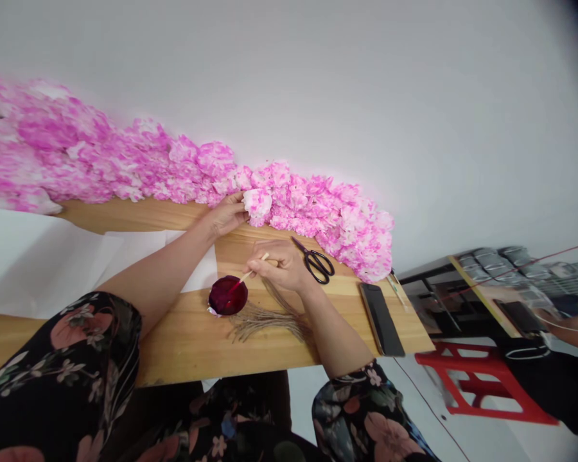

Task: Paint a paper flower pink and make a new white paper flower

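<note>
My left hand is closed around the base of a pale paper flower with pink on its petals, close to the long pile of pink flowers. In my right hand a thin wooden stick is pinched, its lower end dipping into a small bowl of dark red liquid. Beneath my right wrist lies a bundle of brown twine strands, partly hidden by the arm. Black-handled scissors rest just beyond my right hand.
White paper sheets cover the left of the wooden table. A black phone lies near its right end. Beyond stand a red plastic stool and a shelf with grey packs. Another person's arm shows at far right.
</note>
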The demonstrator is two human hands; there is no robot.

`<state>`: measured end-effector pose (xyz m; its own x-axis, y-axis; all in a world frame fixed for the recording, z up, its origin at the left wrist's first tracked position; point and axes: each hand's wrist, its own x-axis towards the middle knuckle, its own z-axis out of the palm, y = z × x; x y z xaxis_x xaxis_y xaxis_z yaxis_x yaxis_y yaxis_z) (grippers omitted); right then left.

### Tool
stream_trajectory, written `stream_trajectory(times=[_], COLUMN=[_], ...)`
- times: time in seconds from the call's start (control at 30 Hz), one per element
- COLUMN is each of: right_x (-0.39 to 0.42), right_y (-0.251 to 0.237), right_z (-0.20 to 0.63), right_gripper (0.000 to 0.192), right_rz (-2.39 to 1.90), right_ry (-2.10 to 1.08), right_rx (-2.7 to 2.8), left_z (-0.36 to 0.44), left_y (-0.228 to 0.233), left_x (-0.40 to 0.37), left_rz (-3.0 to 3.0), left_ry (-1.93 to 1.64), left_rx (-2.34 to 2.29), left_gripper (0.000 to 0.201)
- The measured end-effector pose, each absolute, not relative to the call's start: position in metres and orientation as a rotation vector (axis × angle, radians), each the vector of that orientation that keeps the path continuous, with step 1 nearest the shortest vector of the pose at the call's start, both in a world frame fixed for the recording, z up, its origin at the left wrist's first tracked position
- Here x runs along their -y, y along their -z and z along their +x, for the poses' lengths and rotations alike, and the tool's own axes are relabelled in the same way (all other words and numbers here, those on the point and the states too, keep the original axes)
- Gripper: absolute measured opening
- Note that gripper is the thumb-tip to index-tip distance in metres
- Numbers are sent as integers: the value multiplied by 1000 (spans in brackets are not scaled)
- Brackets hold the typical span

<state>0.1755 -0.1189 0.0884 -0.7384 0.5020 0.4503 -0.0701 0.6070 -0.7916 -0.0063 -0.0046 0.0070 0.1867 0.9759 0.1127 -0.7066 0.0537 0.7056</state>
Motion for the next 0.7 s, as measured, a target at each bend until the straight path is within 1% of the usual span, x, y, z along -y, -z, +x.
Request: stream_trajectory(times=[0.17, 0.37, 0.57, 0.7], right_x=[115, 115, 114, 116], right_y=[-85, -83, -84, -87], right_z=[180, 179, 182, 181], right_gripper=[49, 42, 43, 36], right_rz=[-437, -424, -506, -503], right_ry=[-1134, -1175, -1061, -984], right_rx=[2133, 2172, 2189, 2282], left_z=[-6, -5, -5, -5], left_y=[-4, -1, 0, -2], left_x=[2, -1, -1, 0], left_rz=[763, 781, 798, 789], left_ry=[-1347, -1354, -1344, -1347], left_rx=[-468, -462, -446, -461], left_gripper=[31, 32, 32, 31])
